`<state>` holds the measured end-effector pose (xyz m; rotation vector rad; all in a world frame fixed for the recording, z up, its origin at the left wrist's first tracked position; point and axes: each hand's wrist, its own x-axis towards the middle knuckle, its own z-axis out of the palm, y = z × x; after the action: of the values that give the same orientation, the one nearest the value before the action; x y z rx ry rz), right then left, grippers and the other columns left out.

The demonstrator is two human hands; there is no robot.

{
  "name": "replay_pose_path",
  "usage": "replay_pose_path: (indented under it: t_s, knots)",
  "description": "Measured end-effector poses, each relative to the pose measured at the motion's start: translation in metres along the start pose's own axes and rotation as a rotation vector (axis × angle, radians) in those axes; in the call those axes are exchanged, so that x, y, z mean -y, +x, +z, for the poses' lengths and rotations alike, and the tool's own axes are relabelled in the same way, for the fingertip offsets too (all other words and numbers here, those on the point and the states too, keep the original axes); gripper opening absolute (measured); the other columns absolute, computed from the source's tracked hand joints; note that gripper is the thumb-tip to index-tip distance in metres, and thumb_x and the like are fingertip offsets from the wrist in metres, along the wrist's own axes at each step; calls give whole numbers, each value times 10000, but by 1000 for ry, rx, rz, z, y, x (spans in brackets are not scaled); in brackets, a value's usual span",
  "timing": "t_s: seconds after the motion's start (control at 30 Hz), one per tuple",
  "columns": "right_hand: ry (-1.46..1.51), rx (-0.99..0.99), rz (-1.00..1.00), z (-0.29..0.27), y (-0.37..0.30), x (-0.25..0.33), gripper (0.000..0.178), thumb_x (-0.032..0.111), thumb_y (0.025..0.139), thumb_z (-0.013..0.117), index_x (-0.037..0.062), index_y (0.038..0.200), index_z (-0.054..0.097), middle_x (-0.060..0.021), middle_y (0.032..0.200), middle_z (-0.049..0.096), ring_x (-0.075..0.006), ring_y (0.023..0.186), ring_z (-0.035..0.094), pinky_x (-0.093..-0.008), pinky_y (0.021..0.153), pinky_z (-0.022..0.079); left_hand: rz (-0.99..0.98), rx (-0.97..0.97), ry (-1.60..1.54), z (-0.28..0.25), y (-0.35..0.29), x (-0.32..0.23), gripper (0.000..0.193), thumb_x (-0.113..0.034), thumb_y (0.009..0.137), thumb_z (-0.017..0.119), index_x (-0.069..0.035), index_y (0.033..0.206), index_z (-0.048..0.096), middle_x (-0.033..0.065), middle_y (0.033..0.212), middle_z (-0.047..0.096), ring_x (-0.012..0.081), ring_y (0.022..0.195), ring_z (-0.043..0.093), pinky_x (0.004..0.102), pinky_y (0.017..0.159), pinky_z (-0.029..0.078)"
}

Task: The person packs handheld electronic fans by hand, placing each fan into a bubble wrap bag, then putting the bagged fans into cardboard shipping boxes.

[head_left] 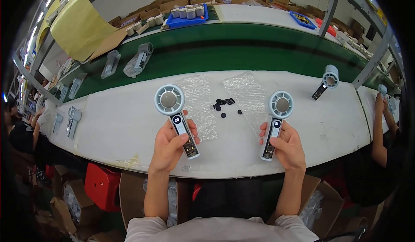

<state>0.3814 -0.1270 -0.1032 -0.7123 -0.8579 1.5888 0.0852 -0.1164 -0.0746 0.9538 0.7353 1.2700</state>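
My left hand (169, 145) is closed round the handle of a pale blue handheld fan (170, 100), its thumb on the dark front panel. A matching handheld fan (281, 105) is in my right hand (290, 147), the thumb likewise pressed to the handle's front. Both fans are held upright, round heads away from me, each with a small lit display. Between them, farther off, lies a loose group of small black round pieces (223, 102). Two sheets of clear bubble wrap, a left one (196, 108) and a right one (247, 96), lie flat on the white table.
Another fan (330, 78) lies at the right of the white worktop (116, 129). Bagged fans (139, 61) rest on the green conveyor belt (242, 47). Beyond it stands a blue tray (186, 19) of white cups. Co-workers sit at both sides; a red stool (102, 186) stands below left.
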Motion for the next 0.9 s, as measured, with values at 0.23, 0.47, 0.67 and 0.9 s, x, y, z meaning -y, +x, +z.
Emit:
replay_pose_path:
  t_s: [0.23, 0.47, 0.67, 0.9]
  knots:
    - [-30, -23, -21, -6, 7, 12, 432, -37, 774, 606, -23, 1193, 500, -167, 1060, 595, -215, 828, 594, -302, 765, 492, -94, 51, -42, -9, 10, 6, 517, 10, 820, 549, -8, 1315, 400, 145, 999, 584, 221, 816, 584, 314, 736, 479]
    - [-342, -8, 13, -8, 26, 29, 377, -47, 757, 634, -19, 1123, 550, -116, 950, 596, -159, 782, 548, -249, 719, 453, -34, 56, -17, -10, 18, 7, 521, 14, 799, 574, -5, 1295, 417, 135, 978, 588, 205, 784, 586, 302, 726, 475]
    - [-510, -60, 62, -6, 47, 28, 384, -54, 740, 648, -34, 1114, 565, -96, 908, 591, -134, 786, 526, -224, 717, 423, -31, 17, 128, -11, 23, 6, 555, -12, 781, 577, 10, 1311, 415, 146, 970, 588, 196, 804, 577, 302, 707, 492]
    - [-609, -130, 34, 2, 64, 22, 440, -30, 750, 622, -64, 1180, 536, -121, 953, 600, -183, 837, 549, -256, 785, 432, -113, -94, 404, -5, 36, -1, 488, -33, 799, 591, 25, 1259, 439, 142, 966, 591, 212, 783, 585, 304, 707, 482]
